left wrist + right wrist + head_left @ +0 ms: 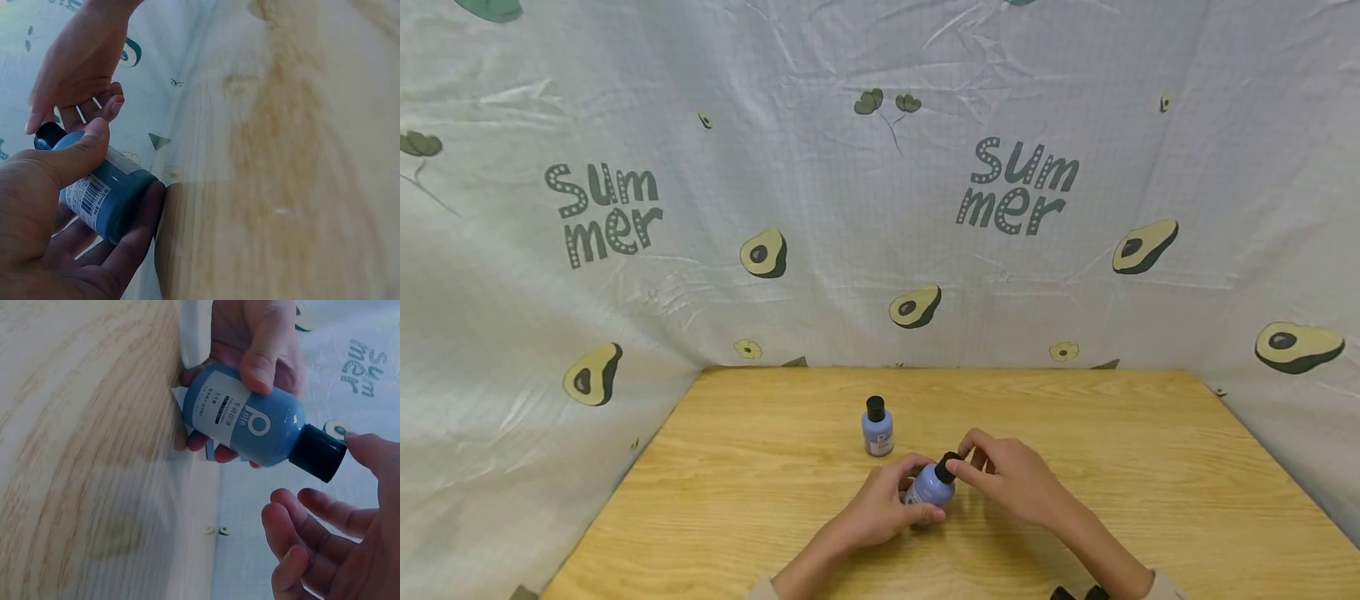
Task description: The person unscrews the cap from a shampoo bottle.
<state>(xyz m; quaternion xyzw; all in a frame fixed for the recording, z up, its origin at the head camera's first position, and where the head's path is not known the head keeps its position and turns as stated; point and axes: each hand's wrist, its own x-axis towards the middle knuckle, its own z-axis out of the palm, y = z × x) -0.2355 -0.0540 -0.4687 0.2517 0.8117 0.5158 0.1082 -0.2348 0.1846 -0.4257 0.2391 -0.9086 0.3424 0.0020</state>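
- Blue bottle (929, 488), tilted with its black cap (947, 467) up and toward the right hand, is held just above the worktop (1150, 467), nearer the person than the second blue bottle (877, 427), which stands upright and apart.
- Risk, slip: the left hand (880, 504) carries the whole weight on a smooth, rounded body; if twisting force at the cap outruns that grip, I judge the bottle could rotate in the palm or drop to the worktop.
- Risk, spill: with the neck tilted, contents could run out once the cap loosens, should the bottle not be brought upright.
- Risk, knock: the second blue bottle stands near, beyond the held one; a sideways jerk of either hand could tip it.
- Left hand pose: clasping the bottle body, thumb (259, 359) pressed over the label, fingers wrapped beneath.
- Right hand (1000, 475) pose: thumb tip at the cap; the wrist view shows the other fingers (300, 540) loosely curled and clear of it. Contact appears light, not a firm pinch.
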